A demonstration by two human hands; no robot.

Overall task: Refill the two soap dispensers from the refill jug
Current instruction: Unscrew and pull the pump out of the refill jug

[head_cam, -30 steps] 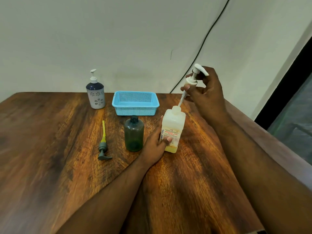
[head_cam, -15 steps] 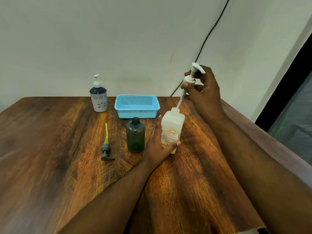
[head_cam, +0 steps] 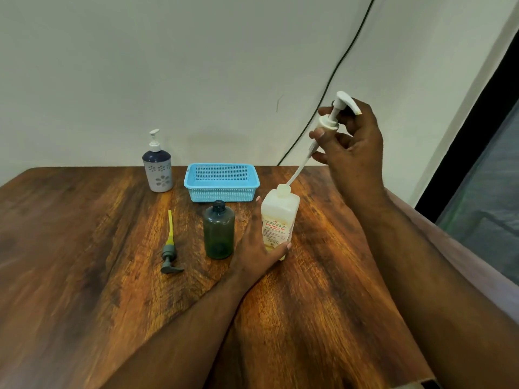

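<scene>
We find the wooden table (head_cam: 84, 248) open toward us, its right edge close behind the work. The refill jug (head_cam: 279, 220) stands right of centre, left hand (head_cam: 257, 248) wrapped round it, presumably to steady it. The open green bottle (head_cam: 219, 234) stands just beside it, ready to receive; the floral dispenser (head_cam: 157, 167) sits capped, well back. Right hand (head_cam: 354, 138) pinches the white pump (head_cam: 331, 119), tube tip in the jug's neck.

The table (head_cam: 84, 276) is glossy, strongly grained wood. At centre frame, the basket (head_cam: 222, 182) is perforated blue plastic, the open bottle (head_cam: 219, 233) translucent dark green plastic, the refill jug (head_cam: 279, 217) milky plastic with a paper label. The wall (head_cam: 168, 66) looks matt.
</scene>
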